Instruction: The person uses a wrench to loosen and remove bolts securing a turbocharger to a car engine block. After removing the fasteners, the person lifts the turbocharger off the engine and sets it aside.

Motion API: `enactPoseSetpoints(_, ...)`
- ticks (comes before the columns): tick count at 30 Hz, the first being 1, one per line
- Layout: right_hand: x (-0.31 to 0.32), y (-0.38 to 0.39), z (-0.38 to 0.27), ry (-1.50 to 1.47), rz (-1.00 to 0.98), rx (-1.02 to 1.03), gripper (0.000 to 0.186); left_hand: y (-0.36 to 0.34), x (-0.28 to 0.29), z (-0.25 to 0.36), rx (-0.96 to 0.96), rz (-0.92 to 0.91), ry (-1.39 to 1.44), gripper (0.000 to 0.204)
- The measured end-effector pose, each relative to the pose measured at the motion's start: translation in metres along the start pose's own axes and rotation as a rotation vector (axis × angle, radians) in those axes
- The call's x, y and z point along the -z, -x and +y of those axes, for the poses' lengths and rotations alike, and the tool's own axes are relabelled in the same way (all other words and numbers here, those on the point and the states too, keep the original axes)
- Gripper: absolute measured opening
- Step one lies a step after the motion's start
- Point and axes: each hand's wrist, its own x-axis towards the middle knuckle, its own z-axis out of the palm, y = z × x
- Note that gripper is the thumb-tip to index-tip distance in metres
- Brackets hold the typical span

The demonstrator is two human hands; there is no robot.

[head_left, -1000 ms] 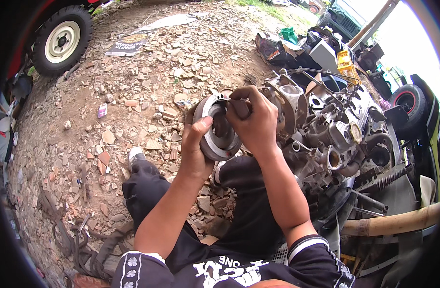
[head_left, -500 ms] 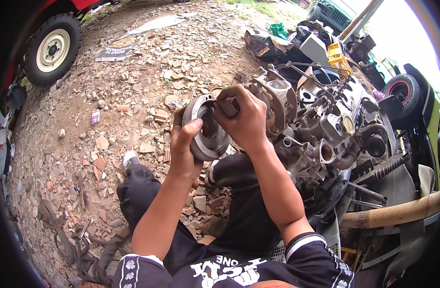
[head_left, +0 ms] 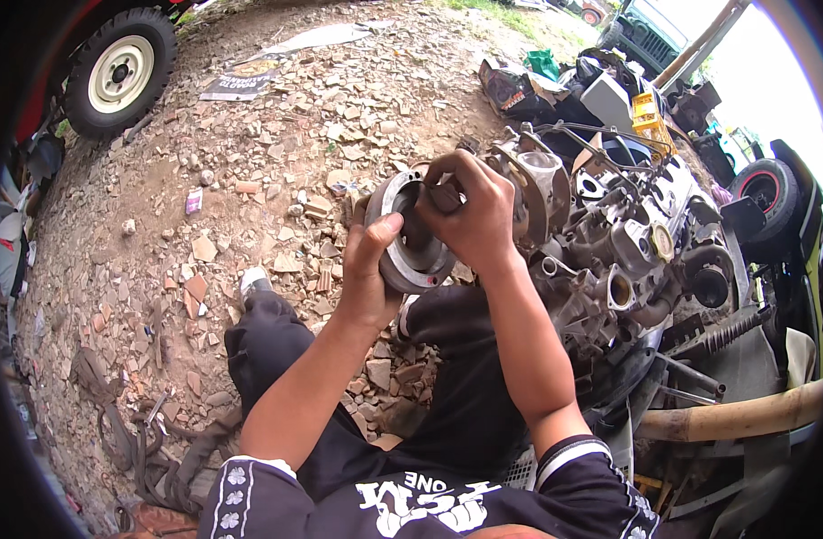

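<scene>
A round grey metal ring-shaped part (head_left: 420,277) with a wide hollow middle is tilted up in front of me. My left hand (head_left: 367,278) grips its left side, thumb over the rim and the other fingers behind it. Pinched in my right hand (head_left: 480,208) is a small dark brown folded piece (head_left: 446,197), perhaps sandpaper, held at the upper right inner edge of the ring. The right fingertips are partly hidden inside the hollow.
A dismantled engine (head_left: 609,242) lies close to the right of my hands. Beyond it are a yellow crate (head_left: 647,117) and piled bags. A bamboo pole (head_left: 735,413) juts in at the lower right. Broken tile covers the ground; a red vehicle's wheel (head_left: 121,74) stands far left.
The whole view has swung slightly, so the surroundings and my hands sit further right in the picture. Both hands keep their hold on the ring-shaped part and the folded piece.
</scene>
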Motion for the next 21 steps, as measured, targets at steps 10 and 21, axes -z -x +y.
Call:
enactPoseSetpoints(10,0.013,0.01,-0.007,-0.356,0.262,-0.061,0.019,0.011,-0.005,0.012,0.084,-0.125,0.019,0.066)
enactPoseSetpoints(21,-0.004,0.016,-0.027,-0.214,0.199,-0.401,0.018,0.01,0.014,0.005,-0.064,-0.128,-0.211,0.077)
